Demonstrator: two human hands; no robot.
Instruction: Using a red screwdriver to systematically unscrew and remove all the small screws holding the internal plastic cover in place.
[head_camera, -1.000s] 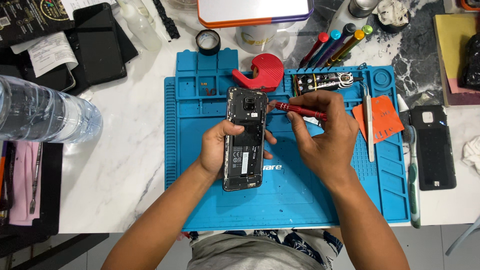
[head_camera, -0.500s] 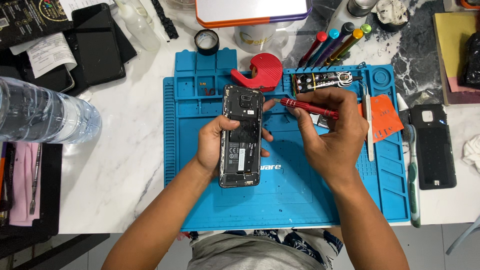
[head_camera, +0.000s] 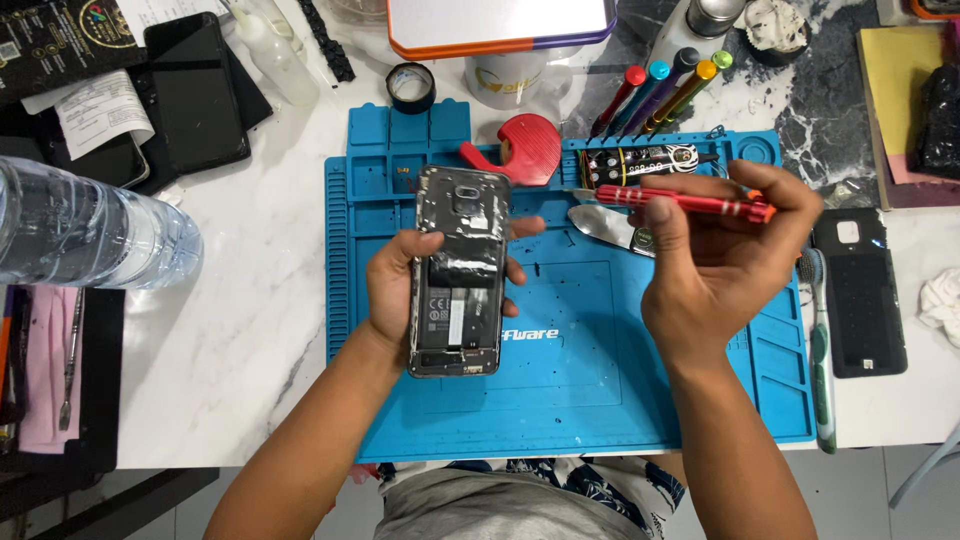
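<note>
Right hand (head_camera: 725, 265) lifted away gripping red screwdriver (head_camera: 685, 202), left hand (head_camera: 400, 290) clasping backless phone (head_camera: 457, 270), innards exposed

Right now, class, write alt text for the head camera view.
A left hand holds an opened phone above a blue mat, while the right hand holds a red screwdriver off to the side.

Open blue mat (head_camera: 590, 400) fills the lower centre of the frame, bare between the two forearms. Along the upper edge, a red tape dispenser (head_camera: 525, 150), upright screwdrivers (head_camera: 660, 95) and a mug (head_camera: 510, 75) crowd passage. A water bottle (head_camera: 85, 235) blocks the left.
</note>
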